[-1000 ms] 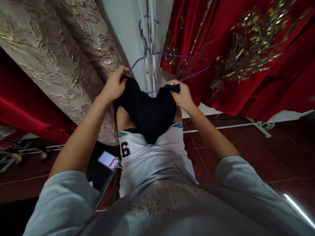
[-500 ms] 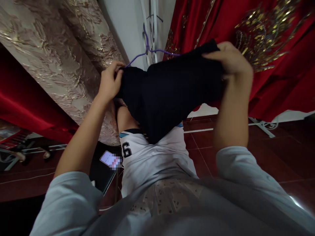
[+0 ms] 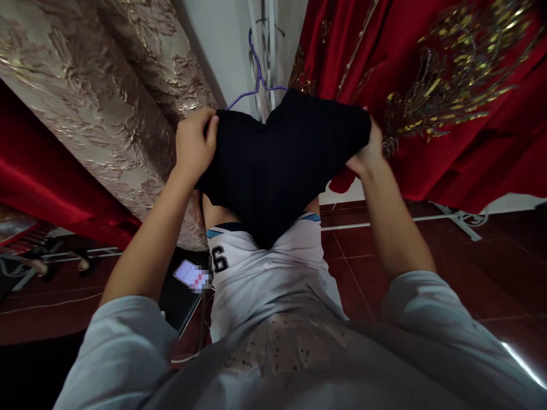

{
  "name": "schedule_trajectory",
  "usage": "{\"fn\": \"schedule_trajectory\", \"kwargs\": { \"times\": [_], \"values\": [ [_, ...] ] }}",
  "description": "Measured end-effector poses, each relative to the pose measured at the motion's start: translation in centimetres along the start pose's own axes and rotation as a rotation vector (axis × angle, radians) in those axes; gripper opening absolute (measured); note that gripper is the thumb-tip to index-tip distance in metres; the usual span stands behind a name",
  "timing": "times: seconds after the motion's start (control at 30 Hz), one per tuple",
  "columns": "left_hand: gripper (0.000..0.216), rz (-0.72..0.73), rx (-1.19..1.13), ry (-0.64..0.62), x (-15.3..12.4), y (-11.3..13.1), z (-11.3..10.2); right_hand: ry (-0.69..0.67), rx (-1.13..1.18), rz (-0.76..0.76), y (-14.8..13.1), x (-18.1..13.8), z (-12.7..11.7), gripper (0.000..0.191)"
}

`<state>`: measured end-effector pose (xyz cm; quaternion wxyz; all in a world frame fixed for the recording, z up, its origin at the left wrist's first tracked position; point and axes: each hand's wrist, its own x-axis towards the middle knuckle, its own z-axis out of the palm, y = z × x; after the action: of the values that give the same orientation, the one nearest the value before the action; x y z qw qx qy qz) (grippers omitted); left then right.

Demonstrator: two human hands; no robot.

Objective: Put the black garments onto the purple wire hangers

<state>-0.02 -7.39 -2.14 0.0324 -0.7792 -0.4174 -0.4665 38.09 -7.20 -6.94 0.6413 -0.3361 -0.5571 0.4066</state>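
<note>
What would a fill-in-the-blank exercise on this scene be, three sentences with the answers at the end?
The left hand and right hand hold the dark cloth, which partly covers a ____ coloured hanger.
The digit showing on the white shorts is ____.
The lit phone lies to the ____ of those shorts.
Answers: purple; 6; left.

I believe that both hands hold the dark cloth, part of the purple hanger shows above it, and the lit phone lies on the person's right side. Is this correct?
Not quite: the lit phone lies on the person's left side, as the head view shows. Both hands do hold the dark cloth, and part of the purple hanger shows above it.
</note>
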Motion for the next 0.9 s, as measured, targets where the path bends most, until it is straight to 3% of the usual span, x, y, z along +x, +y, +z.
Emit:
{"fn": "schedule_trajectory", "kwargs": {
  "times": [0.1,0.23,0.4,0.57,0.7,0.8,0.87,0.9],
  "values": [
    [0.037,0.001,-0.021,-0.066,0.7,0.7,0.2,0.040,0.099,0.029,-2.3,0.5,-0.1,0.044],
    [0.043,0.037,-0.056,-0.091,1.3,2.5,0.2,0.176,0.081,-0.083,-4.1,0.9,-0.1,0.039],
    [0.043,0.137,0.000,0.007,-0.1,4.9,-1.5,0.201,0.068,-0.147,-3.4,1.2,0.9,0.033],
    [0.029,0.246,0.033,0.076,-1.9,5.6,-2.6,0.194,0.063,-0.179,-2.7,2.3,4.4,0.046],
    [0.033,0.016,-0.101,0.108,-1.8,3.5,-2.3,0.141,-0.010,-0.147,-2.3,2.3,8.1,0.045],
    [0.048,-0.307,-0.471,-0.071,-0.9,2.0,-2.5,0.095,-0.042,-0.253,-1.6,-0.5,10.3,0.048],
    [0.058,-0.436,-0.708,-0.221,-0.5,2.1,-2.9,-0.067,-0.130,-0.349,-1.0,-3.7,11.2,0.050],
    [0.056,-0.461,-0.780,-0.261,-0.4,2.6,-3.1,-0.245,-0.194,-0.374,-0.8,-5.3,11.5,0.050]
  ]
}}
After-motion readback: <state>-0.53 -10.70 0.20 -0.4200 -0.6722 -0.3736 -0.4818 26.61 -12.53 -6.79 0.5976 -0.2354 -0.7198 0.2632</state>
